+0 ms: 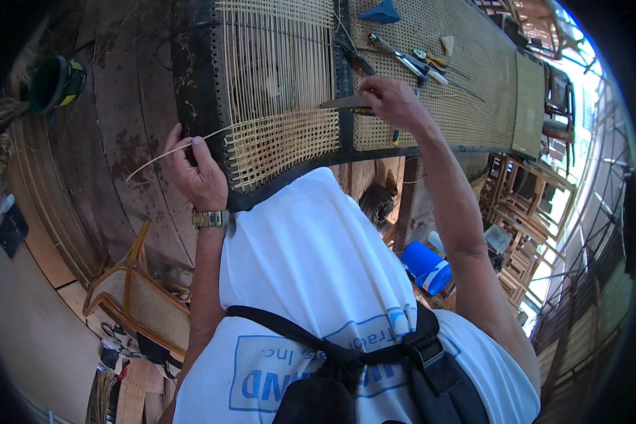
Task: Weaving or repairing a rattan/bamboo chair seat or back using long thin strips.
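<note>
A dark wooden frame with holes along its edge carries a half-woven cane panel, dense on the near side and mostly lengthwise strands beyond. At the frame's left edge my left hand pinches a thin cane strand, whose loose end curves out to the left. My right hand is closed around a flat, knife-like blade, its handle mostly hidden in my fingers. The blade points left and its tip lies over the panel's right side, at the upper edge of the dense weave.
A finished cane panel to the right bears several hand tools, a dark-handled tool and a blue piece. A blue jug stands below right. Left are a green bucket and a cane chair.
</note>
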Available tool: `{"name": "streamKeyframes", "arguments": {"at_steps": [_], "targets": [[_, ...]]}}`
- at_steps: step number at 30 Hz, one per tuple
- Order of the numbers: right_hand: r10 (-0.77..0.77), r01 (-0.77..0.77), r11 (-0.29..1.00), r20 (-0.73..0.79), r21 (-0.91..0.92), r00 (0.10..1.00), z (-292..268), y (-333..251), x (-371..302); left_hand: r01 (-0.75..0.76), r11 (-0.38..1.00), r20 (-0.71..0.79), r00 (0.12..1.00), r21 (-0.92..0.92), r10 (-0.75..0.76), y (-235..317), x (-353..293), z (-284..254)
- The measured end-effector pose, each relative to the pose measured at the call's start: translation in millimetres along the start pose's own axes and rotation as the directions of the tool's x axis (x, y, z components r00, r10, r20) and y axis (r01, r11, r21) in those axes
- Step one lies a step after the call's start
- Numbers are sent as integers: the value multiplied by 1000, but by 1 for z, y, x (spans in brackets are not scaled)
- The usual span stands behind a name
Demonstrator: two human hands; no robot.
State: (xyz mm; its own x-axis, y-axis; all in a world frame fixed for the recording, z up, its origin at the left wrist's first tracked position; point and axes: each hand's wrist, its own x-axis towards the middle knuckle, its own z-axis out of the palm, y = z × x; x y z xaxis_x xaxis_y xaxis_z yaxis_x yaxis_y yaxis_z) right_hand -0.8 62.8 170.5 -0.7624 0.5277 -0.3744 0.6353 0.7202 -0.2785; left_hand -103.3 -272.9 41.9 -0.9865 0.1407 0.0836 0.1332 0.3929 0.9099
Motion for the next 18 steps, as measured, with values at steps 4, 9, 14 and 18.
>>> {"name": "streamKeyframes", "arguments": {"at_steps": [4, 9, 14, 18], "targets": [[25, -25, 1000, -20, 15, 999, -6, -4, 7, -12, 999, -4, 1000, 40, 12, 3, 0, -3], [-149, 171, 974, 153, -146, 977, 3, 6, 14, 6, 1000, 1, 1000, 7, -6, 0, 1, 0], [-44, 44, 996, 4, -71, 999, -1, 7, 17, 16, 1000, 9, 1000, 4, -16, 0, 1, -1], [6, 3, 996, 102, -88, 995, -14, 6, 22, -8, 1000, 7, 1000, 6, 8, 0, 1, -3]]}}
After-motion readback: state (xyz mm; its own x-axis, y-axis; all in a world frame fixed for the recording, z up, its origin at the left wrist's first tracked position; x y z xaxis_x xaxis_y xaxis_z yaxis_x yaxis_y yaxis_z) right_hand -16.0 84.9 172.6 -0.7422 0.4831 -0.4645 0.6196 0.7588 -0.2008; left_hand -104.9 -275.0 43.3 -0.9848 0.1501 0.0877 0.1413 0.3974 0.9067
